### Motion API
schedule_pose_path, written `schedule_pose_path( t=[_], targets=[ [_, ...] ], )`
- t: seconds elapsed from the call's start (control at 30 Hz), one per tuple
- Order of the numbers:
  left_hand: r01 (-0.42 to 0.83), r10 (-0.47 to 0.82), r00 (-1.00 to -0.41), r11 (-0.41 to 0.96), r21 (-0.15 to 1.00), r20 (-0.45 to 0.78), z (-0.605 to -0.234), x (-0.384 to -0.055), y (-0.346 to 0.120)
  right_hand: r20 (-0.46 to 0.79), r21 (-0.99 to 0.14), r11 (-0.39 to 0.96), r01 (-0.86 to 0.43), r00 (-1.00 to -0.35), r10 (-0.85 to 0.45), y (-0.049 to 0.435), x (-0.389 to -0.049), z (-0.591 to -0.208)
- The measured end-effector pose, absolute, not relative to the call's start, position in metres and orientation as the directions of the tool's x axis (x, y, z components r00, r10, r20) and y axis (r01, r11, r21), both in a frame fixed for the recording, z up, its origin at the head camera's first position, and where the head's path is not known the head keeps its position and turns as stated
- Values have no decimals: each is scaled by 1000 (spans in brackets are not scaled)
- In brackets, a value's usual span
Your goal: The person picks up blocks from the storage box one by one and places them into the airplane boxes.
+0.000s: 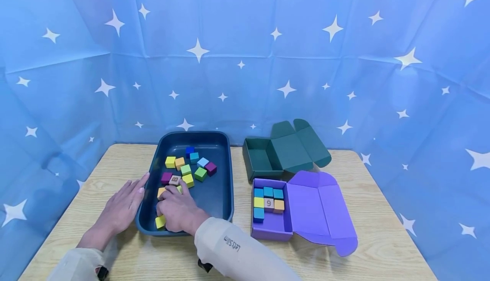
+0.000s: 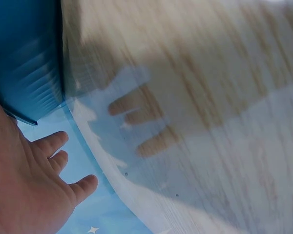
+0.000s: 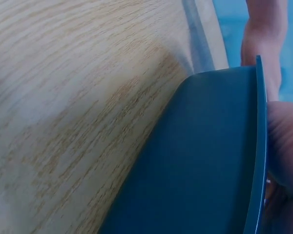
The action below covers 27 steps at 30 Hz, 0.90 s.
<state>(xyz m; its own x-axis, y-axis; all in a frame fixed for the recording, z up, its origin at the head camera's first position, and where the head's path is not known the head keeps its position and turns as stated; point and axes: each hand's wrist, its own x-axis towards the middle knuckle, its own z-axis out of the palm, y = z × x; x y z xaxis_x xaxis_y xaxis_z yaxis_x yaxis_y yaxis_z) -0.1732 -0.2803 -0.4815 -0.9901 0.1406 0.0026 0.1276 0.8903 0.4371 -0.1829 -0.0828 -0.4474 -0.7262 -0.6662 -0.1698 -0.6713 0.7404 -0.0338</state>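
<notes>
Dark blue, the tray (image 1: 214,204) stands on the left half of the wood-grained table (image 1: 383,230), with coloured blocks (image 1: 188,180) scattered along its left and middle. The right hand (image 1: 178,211) reaches into the near left part of the tray, fingers bent down among the blocks, its index finger just beside a plain wooden block (image 1: 175,180) with a printed mark. Its fingertips are partly hidden, so I cannot tell whether it grips one. The left hand (image 1: 121,204) lies open along the tray's left side, fingers extended towards the far end.

To the right of the tray, a purple box (image 1: 272,234) stands with its lid spread to the right. Seven blocks sit inside: three blue in the far row; yellow, numbered wood and orange in the next; one blue at near left. Beyond it stands an open dark green box (image 1: 266,174). A star-patterned blue cloth (image 1: 245,102) hangs behind the table.
</notes>
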Motion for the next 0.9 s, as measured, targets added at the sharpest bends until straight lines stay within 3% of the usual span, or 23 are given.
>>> schedule_pose_path(
  t=[0.53, 0.9],
  targets=[
    [117, 135, -991, 893, 435, -10, -482, -174, -279, -139, -35, 722, -691, -712, -688, -79, -185, -453],
    [104, 127, -992, 900, 423, -27, -482, -175, -278, -66, -69, 723, -687, -720, -690, -47, -193, -430]
  ],
)
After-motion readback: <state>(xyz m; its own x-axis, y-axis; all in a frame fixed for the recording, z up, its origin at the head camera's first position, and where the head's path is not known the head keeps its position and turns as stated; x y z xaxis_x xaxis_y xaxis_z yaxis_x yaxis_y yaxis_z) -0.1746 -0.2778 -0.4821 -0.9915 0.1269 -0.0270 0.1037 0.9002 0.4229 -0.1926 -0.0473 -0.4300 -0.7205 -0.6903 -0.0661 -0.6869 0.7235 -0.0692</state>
